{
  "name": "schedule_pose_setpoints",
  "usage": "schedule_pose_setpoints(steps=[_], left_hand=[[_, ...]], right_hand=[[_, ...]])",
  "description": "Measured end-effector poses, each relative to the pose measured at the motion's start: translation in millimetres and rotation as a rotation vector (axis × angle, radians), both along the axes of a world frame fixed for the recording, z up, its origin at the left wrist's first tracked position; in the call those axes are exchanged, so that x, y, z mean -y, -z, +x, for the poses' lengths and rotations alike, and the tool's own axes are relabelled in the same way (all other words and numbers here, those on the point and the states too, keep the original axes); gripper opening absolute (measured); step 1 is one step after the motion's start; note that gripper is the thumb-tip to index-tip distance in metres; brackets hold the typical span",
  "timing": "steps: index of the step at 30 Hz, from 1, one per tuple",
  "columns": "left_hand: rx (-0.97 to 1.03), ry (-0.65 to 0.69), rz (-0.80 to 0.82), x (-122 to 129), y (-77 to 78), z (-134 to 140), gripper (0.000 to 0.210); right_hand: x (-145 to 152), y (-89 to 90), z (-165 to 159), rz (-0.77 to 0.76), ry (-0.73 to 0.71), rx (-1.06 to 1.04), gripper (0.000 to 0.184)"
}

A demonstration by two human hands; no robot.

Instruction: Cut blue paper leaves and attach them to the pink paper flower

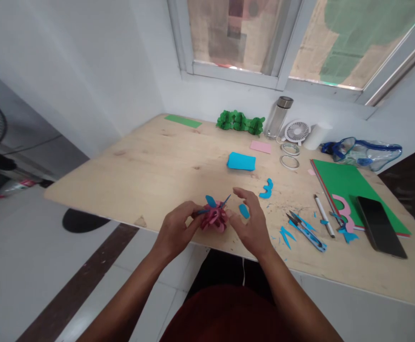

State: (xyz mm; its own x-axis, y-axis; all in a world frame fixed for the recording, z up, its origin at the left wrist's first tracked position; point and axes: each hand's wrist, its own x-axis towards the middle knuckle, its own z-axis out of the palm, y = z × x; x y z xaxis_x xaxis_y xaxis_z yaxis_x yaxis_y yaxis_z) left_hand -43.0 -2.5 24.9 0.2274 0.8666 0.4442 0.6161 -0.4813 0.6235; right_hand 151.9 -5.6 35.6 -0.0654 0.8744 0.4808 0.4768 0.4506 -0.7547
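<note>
A pink and dark red paper flower (214,216) with blue paper leaves (210,201) around its top is at the table's front edge. My left hand (177,229) pinches it from the left, thumb and fingers closed near a blue leaf. To the right of the flower is my right hand (252,223), its thumb close to the petals and its forefinger spread away from the thumb. Whether that thumb touches the flower I cannot tell. One loose blue leaf-shaped piece (244,211) shows on the table between the right thumb and forefinger.
Thread snips (307,232), blue paper scraps (286,236), a white marker (324,216) and a phone (381,226) on green sheets (353,178) are to the right. Behind are a blue paper stack (241,161), tape rolls (289,162), green paper flowers (240,122), a bottle (277,118) and a small fan (297,131).
</note>
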Motion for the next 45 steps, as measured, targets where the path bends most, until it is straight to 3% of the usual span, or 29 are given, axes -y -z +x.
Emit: schedule_pose_setpoints(steps=[7,14,23,29,36,45], left_hand=[[-0.017,0.013,0.038,1.6,-2.6,1.0,0.01],[-0.034,-0.001,0.036,5.4,-4.8,5.2,0.01],[0.039,0.008,0.049,4.0,-4.6,5.8,0.006],[0.059,-0.065,-0.001,3.4,-4.6,8.2,0.009],[0.061,0.047,0.036,1.3,-6.7,7.5,0.006],[0.01,0.027,0.021,1.5,-5.7,6.8,0.007]], right_hand=[[-12.4,-29.9,-3.0,0.115,-0.178,0.422,0.022],[-19.9,-36.1,-11.6,0.076,-0.212,0.73,0.009],[-19.5,-35.5,-14.6,0.084,-0.226,0.762,0.009],[-19.4,-36.1,-14.6,0.083,-0.249,0.745,0.007],[-17.6,-37.2,-15.4,0.056,-0.243,0.72,0.003],[-24.4,-53.1,-26.2,0.144,-0.251,0.929,0.008]])
